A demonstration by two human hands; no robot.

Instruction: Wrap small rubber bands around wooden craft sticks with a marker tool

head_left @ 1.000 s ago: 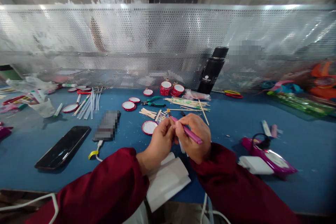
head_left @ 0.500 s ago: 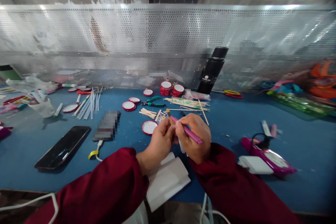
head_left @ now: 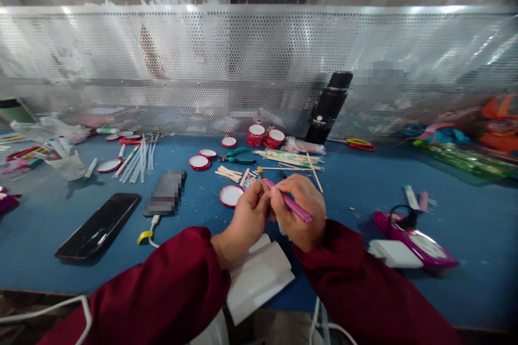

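Note:
Both my hands meet over the middle of the blue table (head_left: pixel 81 210), just above a folded white paper (head_left: pixel 259 277). My right hand (head_left: pixel 299 210) is closed round a pink pen-like tool (head_left: pixel 297 209), its tip pointing left towards my left hand. My left hand (head_left: pixel 245 221) pinches a thin wooden stick (head_left: pixel 262 178) that pokes up past its fingertips. The tool's tip touches the stick between the two hands. Dark red sleeves cover both forearms.
Red-rimmed white lids (head_left: pixel 230 195), loose wooden sticks (head_left: pixel 289 159) and green-handled pliers (head_left: pixel 237 157) lie behind my hands. A black phone (head_left: pixel 97 225) lies left, a purple glue gun (head_left: pixel 416 240) right, a black bottle (head_left: pixel 327 108) by the perforated metal screen (head_left: pixel 202 64).

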